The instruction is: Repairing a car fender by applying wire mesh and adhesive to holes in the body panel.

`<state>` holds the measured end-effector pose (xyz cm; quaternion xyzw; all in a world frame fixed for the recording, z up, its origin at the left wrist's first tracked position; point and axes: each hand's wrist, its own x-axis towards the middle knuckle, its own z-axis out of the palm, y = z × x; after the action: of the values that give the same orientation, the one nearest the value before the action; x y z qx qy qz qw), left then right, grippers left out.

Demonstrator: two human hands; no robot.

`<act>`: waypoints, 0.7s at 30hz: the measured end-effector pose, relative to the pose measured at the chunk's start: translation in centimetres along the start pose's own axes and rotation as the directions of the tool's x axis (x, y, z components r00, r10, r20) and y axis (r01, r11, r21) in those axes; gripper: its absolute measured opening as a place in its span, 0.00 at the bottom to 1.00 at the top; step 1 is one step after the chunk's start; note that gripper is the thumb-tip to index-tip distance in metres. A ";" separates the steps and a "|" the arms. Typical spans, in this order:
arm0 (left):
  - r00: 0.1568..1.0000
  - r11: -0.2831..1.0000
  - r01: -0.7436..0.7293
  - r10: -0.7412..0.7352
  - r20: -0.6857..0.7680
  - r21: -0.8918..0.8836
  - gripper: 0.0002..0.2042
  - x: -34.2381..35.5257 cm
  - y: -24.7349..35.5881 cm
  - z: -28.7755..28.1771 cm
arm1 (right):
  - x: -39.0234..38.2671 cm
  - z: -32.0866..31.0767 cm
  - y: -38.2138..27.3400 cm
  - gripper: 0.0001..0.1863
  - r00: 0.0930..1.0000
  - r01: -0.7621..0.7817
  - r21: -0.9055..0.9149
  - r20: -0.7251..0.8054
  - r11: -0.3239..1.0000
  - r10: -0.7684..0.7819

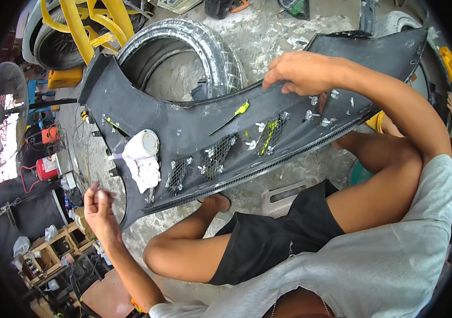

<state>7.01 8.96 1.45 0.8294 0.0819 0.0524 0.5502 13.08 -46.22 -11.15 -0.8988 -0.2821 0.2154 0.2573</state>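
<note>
Head view: a black car bumper [194,127] was propped across the person's knees, steadied at its upper edge by the right hand [300,71], fingers curled over it. The left hand [98,204] was raised beside the lower corner, fingertips pinched (on what could not be told). Mesh patching seemed under way; the next move would call for a steady bumper.

Right hand [303,72] rests on upper edge of black bumper panel [194,127]; left hand [99,209] loosely curled, off its lower corner; white rag [142,161] on panel.
</note>
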 end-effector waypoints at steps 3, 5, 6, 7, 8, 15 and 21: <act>0.984 0.996 0.006 -0.022 0.178 0.088 0.17 -3.0 3.7 8.9 | -1.2 -1.1 -2.1 0.22 0.961 0.197 0.084 -0.213 0.977 -0.175; 0.945 0.986 0.154 -0.128 0.302 -0.064 0.15 -4.2 5.5 15.6 | -1.9 -2.3 -3.9 0.23 0.927 0.279 0.137 -0.298 0.951 -0.229; 0.928 0.972 0.206 -0.158 0.336 -0.111 0.14 -4.7 5.6 17.6 | -1.7 -2.4 -4.7 0.25 0.899 0.316 0.174 -0.370 0.933 -0.235; 0.904 0.950 0.264 -0.182 0.388 -0.169 0.13 -4.8 5.6 19.2 | -1.3 -2.3 -5.4 0.25 0.892 0.339 0.172 -0.371 0.925 -0.258; 0.900 0.955 0.244 -0.158 0.406 -0.170 0.12 -4.9 5.3 20.3 | -1.0 -2.2 -6.0 0.26 0.907 0.347 0.331 -0.357 0.878 -0.224; 0.904 0.980 0.128 -0.053 0.425 -0.150 0.09 -5.8 4.3 23.3 | 1.1 -1.0 -7.8 0.19 0.911 0.365 0.702 -0.406 0.612 -0.077; 0.879 0.990 0.122 -0.074 0.472 -0.072 0.09 -5.5 3.4 23.6 | 2.3 -1.0 -7.3 0.15 0.995 0.099 0.827 -0.069 0.553 -0.075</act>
<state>6.08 -14.73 -4.61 0.7840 -0.0141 -0.1728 0.5960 12.39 -39.99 -6.70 -0.6600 -0.1883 0.2980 0.6634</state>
